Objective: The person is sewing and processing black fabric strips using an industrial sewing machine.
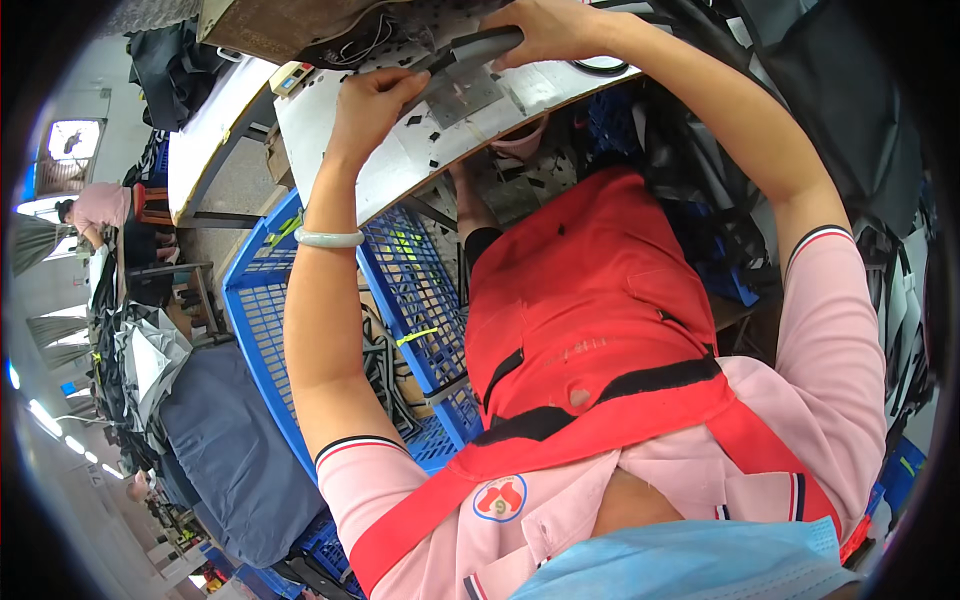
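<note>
At the near edge of the white work table (385,165), a dark grey strip (487,46) stretches between my two hands. My left hand (372,108) is closed in a pinch at the strip's left end. Thumb and fingers of my right hand (552,30) close on its right end, near the top of the view. Beneath the strip lies a shiny metal plate (465,100) set in the table top. Small black scraps (414,120) are scattered around it. The strip's far side is partly hidden by my fingers.
A dark machine housing (285,25) stands at the table's back, with a small yellowish box (291,78) beside it. Blue plastic crates (262,310) holding strips sit below left. Black material (850,110) hangs at the right. A person in pink (102,208) sits far left.
</note>
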A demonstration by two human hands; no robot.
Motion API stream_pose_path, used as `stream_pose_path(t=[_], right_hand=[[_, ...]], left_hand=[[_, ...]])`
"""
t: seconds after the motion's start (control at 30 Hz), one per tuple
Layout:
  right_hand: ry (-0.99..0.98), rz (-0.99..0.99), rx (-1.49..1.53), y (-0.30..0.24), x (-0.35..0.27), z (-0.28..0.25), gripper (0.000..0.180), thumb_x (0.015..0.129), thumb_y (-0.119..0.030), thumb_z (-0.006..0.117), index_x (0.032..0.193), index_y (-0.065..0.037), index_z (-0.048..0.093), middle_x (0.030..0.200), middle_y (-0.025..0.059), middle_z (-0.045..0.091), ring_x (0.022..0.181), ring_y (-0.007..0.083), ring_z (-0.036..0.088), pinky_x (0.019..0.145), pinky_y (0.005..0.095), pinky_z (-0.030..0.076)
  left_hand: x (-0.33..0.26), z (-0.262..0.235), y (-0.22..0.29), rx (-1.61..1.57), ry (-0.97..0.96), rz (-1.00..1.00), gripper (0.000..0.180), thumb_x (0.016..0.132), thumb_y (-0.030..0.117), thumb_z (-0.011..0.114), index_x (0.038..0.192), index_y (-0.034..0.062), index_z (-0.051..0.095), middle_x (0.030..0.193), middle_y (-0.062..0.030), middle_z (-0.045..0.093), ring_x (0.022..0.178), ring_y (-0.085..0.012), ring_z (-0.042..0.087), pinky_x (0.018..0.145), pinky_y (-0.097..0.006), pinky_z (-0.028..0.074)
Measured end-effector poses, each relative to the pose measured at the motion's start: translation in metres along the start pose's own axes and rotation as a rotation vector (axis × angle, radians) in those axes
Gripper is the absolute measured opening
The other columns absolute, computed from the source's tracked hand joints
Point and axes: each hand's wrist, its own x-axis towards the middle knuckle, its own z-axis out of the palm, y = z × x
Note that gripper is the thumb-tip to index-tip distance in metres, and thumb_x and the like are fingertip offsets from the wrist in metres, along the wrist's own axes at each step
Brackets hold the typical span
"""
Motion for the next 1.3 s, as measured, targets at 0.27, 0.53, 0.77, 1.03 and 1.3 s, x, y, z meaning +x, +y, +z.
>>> stream_pose_path(t=[0.27,0.53,0.77,1.03,1.3], right_hand=[[0.087,-0.021,0.005,0.01,0.019,0.0,0.067,0.075,-0.044,0.074,0.125,0.0,0.061,0.104,0.0256,0.067,0.096,0.0368,0.066,0.083,0.041,0.051],[0.024,0.124,0.341,-0.006,-0.016,-0.026,0.043,0.082,-0.036,0.071,0.107,-0.002,0.064,0.096,0.0228,0.068,0.094,0.0361,0.066,0.079,0.0434,0.05],[0.312,-0.706,-0.246,-0.075,-0.039,0.095,0.035,0.079,-0.016,0.065,0.114,-0.012,0.061,0.11,0.0091,0.062,0.112,0.0244,0.057,0.088,0.0358,0.052],[0.027,-0.336,-0.179,-0.071,-0.041,0.11,0.022,0.077,-0.014,0.066,0.098,-0.009,0.062,0.092,0.012,0.066,0.087,0.0333,0.065,0.078,0.0427,0.052],[0.124,-0.165,0.008,-0.013,-0.045,0.062,0.036,0.082,-0.021,0.072,0.113,-0.006,0.061,0.094,0.0176,0.067,0.092,0.0355,0.064,0.078,0.0421,0.05]], left_hand=[[0.012,-0.001,-0.005,-0.083,0.055,-0.002,0.031,0.085,0.028,0.073,0.097,0.0001,0.074,0.076,-0.003,0.068,0.07,-0.0077,0.055,0.067,-0.024,0.047],[0.0,-0.016,-0.008,-0.203,0.116,-0.039,0.03,0.087,0.027,0.071,0.099,-0.0002,0.073,0.079,-0.0039,0.07,0.071,-0.0082,0.058,0.067,-0.025,0.048],[-0.027,0.013,0.033,0.003,-0.239,0.04,0.027,0.086,0.021,0.068,0.095,-0.0044,0.071,0.069,-0.0063,0.065,0.058,-0.0118,0.058,0.054,-0.027,0.048],[-0.051,0.047,0.016,-0.42,-0.314,-0.072,0.036,0.093,0.033,0.06,0.092,-0.0016,0.069,0.077,-0.0033,0.065,0.064,-0.0111,0.06,0.063,-0.026,0.05],[-0.07,0.007,0.015,-0.97,-0.679,-0.541,0.047,0.104,0.046,0.034,0.105,0.0012,0.05,0.078,-0.0074,0.058,0.069,-0.0206,0.06,0.068,-0.031,0.051]])
